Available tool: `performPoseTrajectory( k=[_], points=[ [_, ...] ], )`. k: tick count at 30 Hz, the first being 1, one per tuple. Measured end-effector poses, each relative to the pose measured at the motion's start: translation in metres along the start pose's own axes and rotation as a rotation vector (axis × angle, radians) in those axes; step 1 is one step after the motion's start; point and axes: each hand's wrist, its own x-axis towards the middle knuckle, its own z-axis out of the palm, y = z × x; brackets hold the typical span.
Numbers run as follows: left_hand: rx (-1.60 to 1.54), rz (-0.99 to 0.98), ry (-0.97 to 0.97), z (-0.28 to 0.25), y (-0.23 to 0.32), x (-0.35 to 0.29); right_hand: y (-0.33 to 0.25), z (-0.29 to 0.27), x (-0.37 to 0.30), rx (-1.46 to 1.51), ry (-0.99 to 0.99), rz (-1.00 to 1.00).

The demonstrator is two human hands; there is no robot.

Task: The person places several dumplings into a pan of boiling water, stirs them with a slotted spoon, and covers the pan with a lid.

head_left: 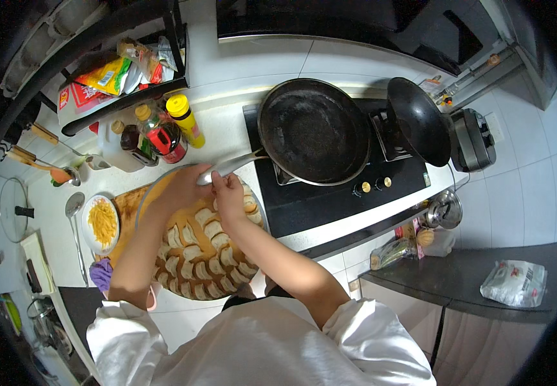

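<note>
Two hands are met at the far rim of the round board [163,186] of dumplings [209,257], just below the pan handle [230,165]. The left hand [185,185] is closed around the handle's near end, while the right hand [229,193] rests beside it over the dumplings, its grip unclear. The handle's long axis is run up and right to the pan [314,130] on the stove [336,186], so the left hand is the nearer.
</note>
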Motion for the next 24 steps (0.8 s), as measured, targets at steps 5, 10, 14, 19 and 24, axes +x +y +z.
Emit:
performPoseTrajectory(
  k=[5, 10, 14, 19, 24],
  points=[
    [-0.139, -0.082, -0.129, -0.010, 0.000, 0.022, 0.002, 0.002, 0.020, -0.006, 0.009, -0.029],
    [-0.053, -0.056, -0.059, -0.013, -0.010, 0.026, -0.004, 0.014, 0.022, -0.014, 0.023, -0.001],
    [0.108, -0.062, -0.043, -0.014, 0.009, 0.027, 0.003, -0.005, 0.032, -0.009, -0.075, -0.014],
    [0.273, 0.042, 0.270, 0.003, -0.001, 0.003, 0.006, -0.015, 0.018, -0.069, -0.127, -0.065],
    [0.259, 0.088, 0.638, 0.030, 0.020, -0.037, 0.022, -0.058, 0.012, -0.322, -0.227, -0.136]
  ],
)
